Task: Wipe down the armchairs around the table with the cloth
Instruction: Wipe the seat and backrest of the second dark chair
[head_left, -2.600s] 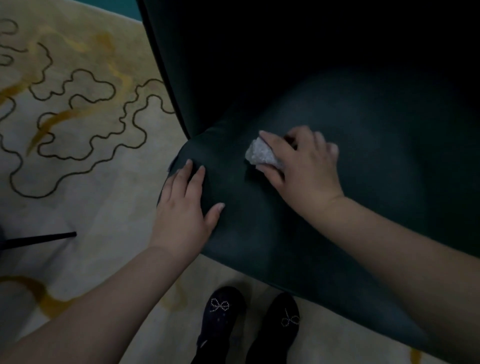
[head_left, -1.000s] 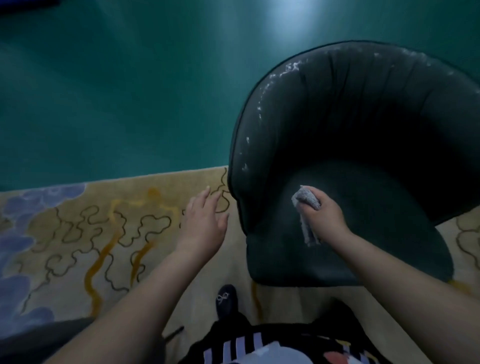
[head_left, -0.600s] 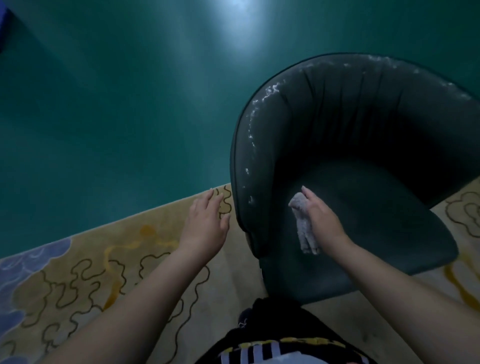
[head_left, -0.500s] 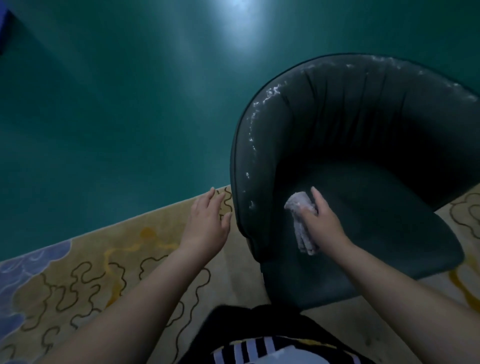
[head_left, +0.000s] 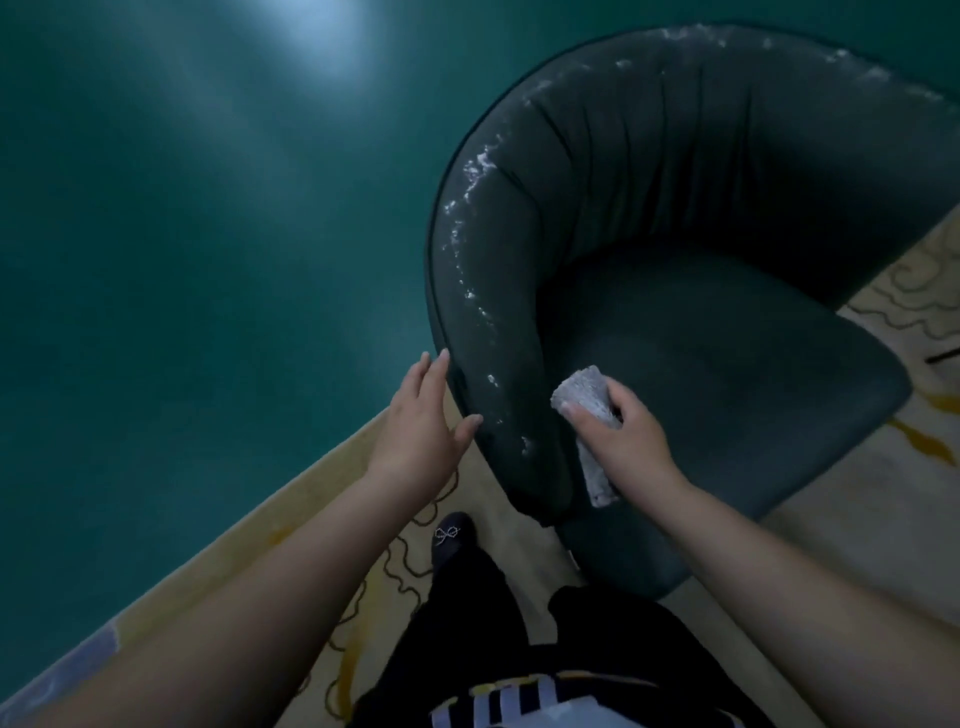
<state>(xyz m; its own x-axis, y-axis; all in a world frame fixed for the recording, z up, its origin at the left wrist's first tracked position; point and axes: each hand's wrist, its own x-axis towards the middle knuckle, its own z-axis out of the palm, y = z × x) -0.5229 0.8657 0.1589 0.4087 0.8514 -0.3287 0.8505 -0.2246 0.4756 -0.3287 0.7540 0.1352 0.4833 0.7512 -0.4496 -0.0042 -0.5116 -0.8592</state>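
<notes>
A dark green tub armchair (head_left: 675, 218) fills the upper right of the head view, with whitish flecks along its curved left arm and top rim. My right hand (head_left: 626, 434) grips a grey cloth (head_left: 582, 392) against the inner side of the left arm, just above the seat; a tail of the cloth hangs below my palm. My left hand (head_left: 421, 421) is open with straight fingers, its thumb and fingertips at the outer side of that arm.
A teal floor (head_left: 208, 234) spreads to the left and behind the chair. A cream rug with dark squiggles and yellow marks (head_left: 857, 519) lies beneath it. My dark shoe (head_left: 451, 538) and legs stand close to the chair's front left corner.
I have stood up from wiping the seat front. My right hand with the cloth has moved to the chair's left arm, and my left hand has come right up to its outer side.
</notes>
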